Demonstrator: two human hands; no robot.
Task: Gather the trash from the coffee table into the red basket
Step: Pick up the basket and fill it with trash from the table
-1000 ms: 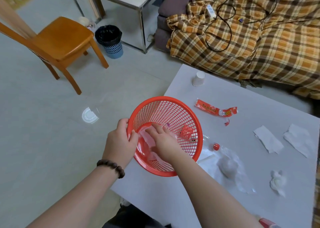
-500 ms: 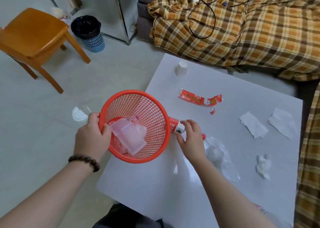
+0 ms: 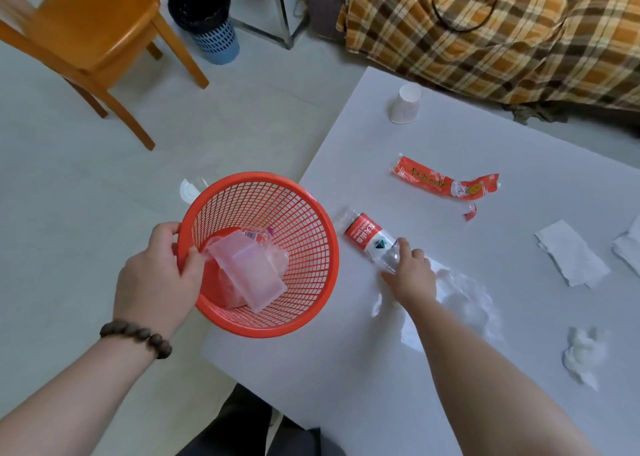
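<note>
My left hand [image 3: 157, 279] grips the rim of the red mesh basket [image 3: 304, 234], held tilted at the left edge of the white coffee table [image 3: 346, 369]. Inside the basket lies a clear plastic box [image 3: 249, 272] with other wrappers. My right hand [image 3: 410, 275] curls round the neck end of a crushed plastic bottle [image 3: 369, 239] with a red and white label, lying on the table just right of the basket. A clear plastic bag [image 3: 464, 296] lies under and beside that hand.
On the table lie a red wrapper [image 3: 440, 182], a small red scrap [image 3: 470, 211], a white paper cup [image 3: 404, 104] upside down, flat tissues [image 3: 568, 251], and a crumpled tissue [image 3: 583, 355]. A wooden chair [image 3: 93, 36], a bin [image 3: 207, 16] and a plaid-covered sofa [image 3: 502, 33] stand beyond.
My right hand left the basket, reached right to the bottle on the table and closed on it. The basket stays in my left hand, tilted, with the plastic box now showing inside.
</note>
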